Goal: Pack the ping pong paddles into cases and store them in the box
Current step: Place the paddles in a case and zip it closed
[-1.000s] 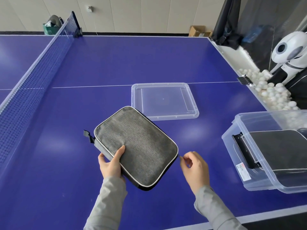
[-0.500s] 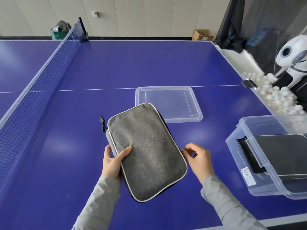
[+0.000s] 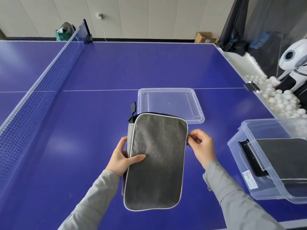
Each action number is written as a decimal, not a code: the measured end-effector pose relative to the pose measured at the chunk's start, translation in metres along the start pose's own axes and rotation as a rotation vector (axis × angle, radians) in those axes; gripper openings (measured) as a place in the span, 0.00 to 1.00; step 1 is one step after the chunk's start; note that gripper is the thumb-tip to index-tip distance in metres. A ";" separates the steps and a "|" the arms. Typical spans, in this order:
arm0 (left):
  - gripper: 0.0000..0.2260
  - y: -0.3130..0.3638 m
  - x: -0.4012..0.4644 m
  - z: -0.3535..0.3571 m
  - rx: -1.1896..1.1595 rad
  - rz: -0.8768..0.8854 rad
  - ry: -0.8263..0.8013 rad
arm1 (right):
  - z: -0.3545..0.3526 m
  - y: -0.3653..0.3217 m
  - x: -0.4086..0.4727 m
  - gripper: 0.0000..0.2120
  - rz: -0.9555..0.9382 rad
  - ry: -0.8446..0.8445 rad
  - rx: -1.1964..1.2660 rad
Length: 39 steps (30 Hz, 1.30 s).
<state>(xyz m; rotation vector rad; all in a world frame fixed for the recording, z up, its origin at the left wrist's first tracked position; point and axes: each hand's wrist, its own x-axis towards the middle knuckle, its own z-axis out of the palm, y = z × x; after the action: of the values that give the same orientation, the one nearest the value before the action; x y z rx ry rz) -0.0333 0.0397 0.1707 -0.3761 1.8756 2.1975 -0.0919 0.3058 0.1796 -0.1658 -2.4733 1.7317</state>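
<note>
I hold a grey fabric paddle case (image 3: pixel 156 160) with pale piping above the blue table, its long side pointing away from me. My left hand (image 3: pixel 122 156) grips its left edge, thumb on top. My right hand (image 3: pixel 201 146) pinches something small at the case's right edge; what it pinches is too small to make out. A dark strap sticks out at the case's far left corner. The clear plastic box (image 3: pixel 245 146) stands at the right with another dark case (image 3: pixel 285 156) lying inside. No bare paddle is visible.
The box's clear lid (image 3: pixel 196 103) lies flat on the table beyond the case. The net (image 3: pixel 41 83) runs along the left. Off the right table edge, a tray holds several white balls (image 3: pixel 280 100) beside a white ball machine (image 3: pixel 294 62).
The case has turned clockwise and come nearer to me, now lying lengthwise. My right hand rose along its right edge to the upper part.
</note>
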 end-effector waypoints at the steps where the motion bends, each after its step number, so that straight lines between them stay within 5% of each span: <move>1: 0.31 0.001 0.001 -0.002 0.029 0.003 -0.018 | -0.001 -0.001 0.002 0.05 0.012 0.003 0.017; 17: 0.29 0.047 0.009 -0.037 0.455 0.032 -0.258 | -0.016 -0.029 0.020 0.08 0.047 -0.253 -0.017; 30: 0.28 0.063 0.016 -0.018 0.973 0.052 -0.360 | 0.015 -0.058 0.013 0.10 -0.222 -0.321 -0.159; 39: 0.28 0.064 0.021 -0.007 1.118 0.068 -0.387 | 0.032 -0.073 0.001 0.07 -0.435 -0.331 -0.265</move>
<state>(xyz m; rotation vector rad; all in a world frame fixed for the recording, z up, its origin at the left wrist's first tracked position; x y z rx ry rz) -0.0739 0.0234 0.2220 0.3001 2.4682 0.8465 -0.0995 0.2515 0.2373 0.6381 -2.6833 1.3351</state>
